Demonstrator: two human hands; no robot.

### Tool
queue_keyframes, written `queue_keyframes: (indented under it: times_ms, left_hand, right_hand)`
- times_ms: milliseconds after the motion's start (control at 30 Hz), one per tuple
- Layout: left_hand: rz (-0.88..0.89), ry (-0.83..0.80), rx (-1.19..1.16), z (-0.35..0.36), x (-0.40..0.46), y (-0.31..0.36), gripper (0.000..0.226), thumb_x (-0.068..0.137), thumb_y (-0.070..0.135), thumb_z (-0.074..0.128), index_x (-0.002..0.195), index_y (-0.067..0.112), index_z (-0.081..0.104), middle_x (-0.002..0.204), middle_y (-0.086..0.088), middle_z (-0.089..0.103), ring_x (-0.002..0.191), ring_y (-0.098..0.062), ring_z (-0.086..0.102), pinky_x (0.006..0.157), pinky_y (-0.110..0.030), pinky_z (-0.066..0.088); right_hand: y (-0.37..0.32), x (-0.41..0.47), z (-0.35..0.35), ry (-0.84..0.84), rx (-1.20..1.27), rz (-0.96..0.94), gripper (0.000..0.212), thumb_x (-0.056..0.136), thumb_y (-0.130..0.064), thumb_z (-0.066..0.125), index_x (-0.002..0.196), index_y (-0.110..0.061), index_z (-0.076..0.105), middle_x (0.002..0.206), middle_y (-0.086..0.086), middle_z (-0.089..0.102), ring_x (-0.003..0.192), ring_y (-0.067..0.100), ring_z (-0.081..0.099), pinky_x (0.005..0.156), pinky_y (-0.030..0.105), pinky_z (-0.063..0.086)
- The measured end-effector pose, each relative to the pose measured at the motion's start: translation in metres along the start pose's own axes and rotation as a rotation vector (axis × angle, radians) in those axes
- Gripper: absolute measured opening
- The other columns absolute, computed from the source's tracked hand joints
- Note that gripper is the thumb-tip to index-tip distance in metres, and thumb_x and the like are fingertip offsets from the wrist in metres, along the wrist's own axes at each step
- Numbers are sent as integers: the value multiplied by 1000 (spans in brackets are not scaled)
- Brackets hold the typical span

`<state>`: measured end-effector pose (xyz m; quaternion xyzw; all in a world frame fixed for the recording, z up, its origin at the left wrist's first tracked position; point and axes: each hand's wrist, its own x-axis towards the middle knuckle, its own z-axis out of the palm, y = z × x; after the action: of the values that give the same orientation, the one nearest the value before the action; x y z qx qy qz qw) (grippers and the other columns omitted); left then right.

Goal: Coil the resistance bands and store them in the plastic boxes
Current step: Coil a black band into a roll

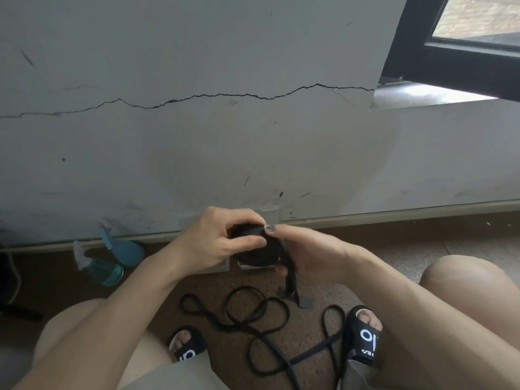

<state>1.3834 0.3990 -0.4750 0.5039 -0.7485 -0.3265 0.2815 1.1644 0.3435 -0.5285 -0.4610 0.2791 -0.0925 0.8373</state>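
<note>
- Cracked grey wall (197, 136) rises behind a brown floor (323, 347).
- Left hand (222, 240) and right hand (309, 256) both grip a coiled black band (257, 250) before the wall.
- Loose bands (253, 319) lie on the floor below the coil.

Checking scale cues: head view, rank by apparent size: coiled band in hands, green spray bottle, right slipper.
1. Right slipper, though nearest the camera.
2-3. Coiled band and green spray bottle look alike; hands cover part of the coil.
</note>
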Motion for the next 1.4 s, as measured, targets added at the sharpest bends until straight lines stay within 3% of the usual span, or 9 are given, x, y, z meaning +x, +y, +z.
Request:
queue_keyframes:
  times_ms: [133, 267, 367, 533, 733, 900, 1167, 1300, 1400]
  left_hand:
    - [-46, -5, -22, -7, -3, 4, 21, 86, 30, 80, 106, 25, 74, 96, 9, 74, 91, -11, 70, 79, -27, 56]
    - [-32, -154, 157, 4, -1, 0, 18, 89, 30, 79, 105, 28, 72, 89, 11, 72, 82, -8, 68, 70, -31, 53]
    - [-27, -74, 50, 0, -1, 0, 15, 90, 21, 78, 104, 24, 74, 92, 11, 74, 87, -9, 70, 75, -25, 54]
    - [-81, -24, -28, -14, -4, 1, 18, 88, 21, 80, 103, 28, 73, 94, 10, 74, 93, -12, 71, 79, -26, 55]
    - [-47, -106, 49, -1, 0, -1, 13, 91, 27, 77, 103, 22, 75, 90, 7, 74, 86, -13, 71, 77, -41, 56]
    - [-30, 18, -76, -6, -4, 1, 16, 90, 26, 75, 105, 20, 74, 94, 5, 75, 91, -14, 71, 78, -29, 56]
    - [-14, -112, 125, 5, 1, 0, 12, 93, 28, 74, 105, 26, 73, 90, 15, 72, 86, -8, 68, 72, -24, 51]
    - [-13, 4, 26, -3, -3, 0, 18, 92, 31, 72, 107, 22, 73, 95, 10, 73, 91, -11, 70, 76, -25, 55]
    - [-48, -94, 113, -4, 0, 0, 20, 88, 37, 77, 106, 31, 70, 94, 14, 72, 90, -8, 69, 76, -28, 54]
  right_hand:
    - [-6, -2, 3, 73, -39, -57, 47, 88, -51, 74, 113, -11, 68, 100, 8, 66, 80, 17, 57, 65, 28, 44]
    - [-1, 4, 11, 253, -282, -6, 94, 60, -79, 83, 116, -6, 69, 113, 24, 74, 102, 44, 68, 90, 54, 50]
    - [-2, 1, 7, 169, -200, -44, 77, 86, -70, 68, 134, -10, 64, 133, 27, 65, 130, 53, 54, 110, 68, 42]
    - [-7, -4, 8, 93, -175, -101, 57, 97, -54, 57, 130, -8, 63, 125, 33, 65, 106, 38, 65, 63, 29, 42]
    - [4, 3, 10, 130, -203, -35, 71, 87, -71, 67, 128, -13, 70, 124, 31, 69, 121, 62, 54, 108, 76, 32]
    - [-7, -1, 3, 24, -51, -6, 74, 90, -63, 68, 138, -7, 58, 127, 27, 58, 108, 40, 47, 74, 33, 45]
    - [1, 3, 9, 104, -136, 10, 67, 91, -62, 68, 135, -12, 63, 134, 21, 67, 133, 45, 56, 112, 60, 44]
    - [-6, -3, 8, 32, -78, -23, 59, 97, -48, 54, 141, -10, 57, 133, 22, 66, 117, 33, 67, 66, 28, 43]
    - [-2, 3, 11, 83, -131, -41, 60, 91, -53, 67, 128, -6, 66, 121, 20, 72, 107, 32, 71, 80, 40, 46]
